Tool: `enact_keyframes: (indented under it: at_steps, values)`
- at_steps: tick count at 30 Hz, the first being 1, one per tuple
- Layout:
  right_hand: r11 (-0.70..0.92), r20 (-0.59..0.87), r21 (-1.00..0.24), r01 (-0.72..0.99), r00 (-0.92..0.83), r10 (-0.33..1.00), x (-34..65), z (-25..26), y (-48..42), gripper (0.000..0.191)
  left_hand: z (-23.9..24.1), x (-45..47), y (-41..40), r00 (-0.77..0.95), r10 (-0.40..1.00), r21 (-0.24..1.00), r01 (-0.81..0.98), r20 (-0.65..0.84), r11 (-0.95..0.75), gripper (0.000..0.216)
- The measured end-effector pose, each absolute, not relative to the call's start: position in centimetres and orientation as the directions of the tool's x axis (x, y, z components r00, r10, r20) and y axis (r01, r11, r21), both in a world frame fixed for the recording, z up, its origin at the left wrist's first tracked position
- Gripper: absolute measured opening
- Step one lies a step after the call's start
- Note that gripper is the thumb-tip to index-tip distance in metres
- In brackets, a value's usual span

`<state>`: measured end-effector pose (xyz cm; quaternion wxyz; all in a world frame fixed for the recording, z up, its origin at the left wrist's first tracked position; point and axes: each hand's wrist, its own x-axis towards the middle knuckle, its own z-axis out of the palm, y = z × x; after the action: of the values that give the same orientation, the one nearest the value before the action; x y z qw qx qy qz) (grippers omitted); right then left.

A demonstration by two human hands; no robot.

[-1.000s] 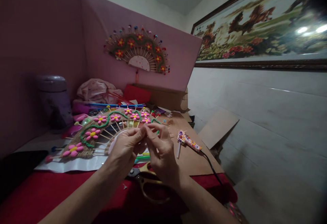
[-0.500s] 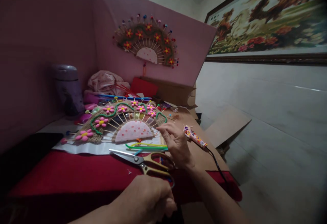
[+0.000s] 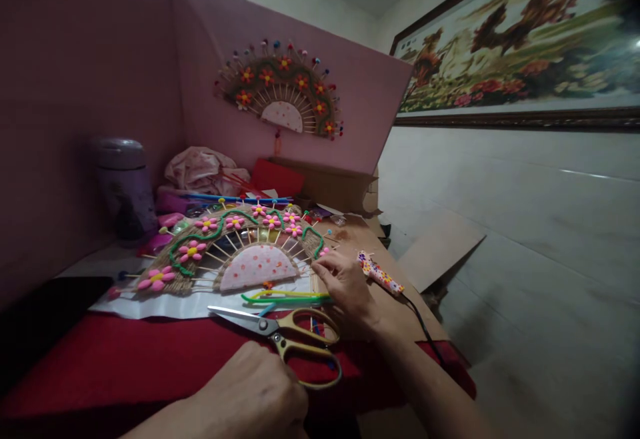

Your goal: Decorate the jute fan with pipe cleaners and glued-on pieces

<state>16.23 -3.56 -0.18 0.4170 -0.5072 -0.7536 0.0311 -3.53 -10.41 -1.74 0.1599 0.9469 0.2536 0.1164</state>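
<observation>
**Two fans, one under the fingers**

One jute fan (image 3: 235, 252) bearing eight pink flowers (image 3: 191, 250) is laid on the red-covered table (image 3: 125, 359). A second fan (image 3: 283, 89) is fixed to the pink board (image 3: 360, 105). The right hand (image 3: 345, 285) is narrowed to a pinch at the laid fan's right edge; what is pinched cannot be told. The left hand (image 3: 250, 392) is curled closed near one pair of scissors (image 3: 285, 339). One glue gun (image 3: 380, 273) is seen just beside the right hand.

Dim, murky indoor light, wide-angle bending at edges, dark vignette top right
</observation>
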Motion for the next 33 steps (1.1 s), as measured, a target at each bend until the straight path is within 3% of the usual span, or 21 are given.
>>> enact_keyframes:
  at_steps: [2, 5, 9, 13, 18, 33]
  values:
    - [0.435, 0.632, -0.452, 0.779, -0.064, 0.772, 16.8, 0.2, -2.8, 0.018, -0.9, -3.2, -9.9, 0.82, 0.53, 0.407, 0.418, 0.217, -0.812, 0.017]
    - [0.276, 0.709, -0.484, 0.831, 0.187, 0.68, 18.3, 1.8, -1.0, 0.021, 1.3, -2.5, -8.3, 0.731, 0.595, 0.438, 0.438, 0.336, -0.785, 0.015]
    - [0.017, 0.645, -0.542, 0.84, 0.403, 0.649, 20.6, 4.1, 2.2, 0.03, 2.9, -1.0, -5.1, 0.626, 0.643, 0.25, 0.602, 0.441, -0.758, 0.028]
    - [-0.105, 0.47, -0.448, 0.888, 0.334, 0.817, 21.7, 3.8, 4.9, 0.032, 1.3, -0.4, -2.2, 0.601, 0.525, 0.059, 0.623, 0.602, -0.78, 0.016]
    - [-0.076, 0.435, -0.407, 0.91, 0.267, 0.86, 21.7, 1.4, 6.3, 0.036, -0.8, -1.4, -1.2, 0.542, 0.424, -0.024, 0.636, 0.726, -0.772, 0.023]
    - [-0.148, 0.306, -0.314, 0.938, 0.248, 0.919, 20.3, 0.9, 6.6, 0.038, -1.3, -1.0, -1.4, 0.587, 0.447, -0.1, 0.673, 0.675, -0.733, 0.027]
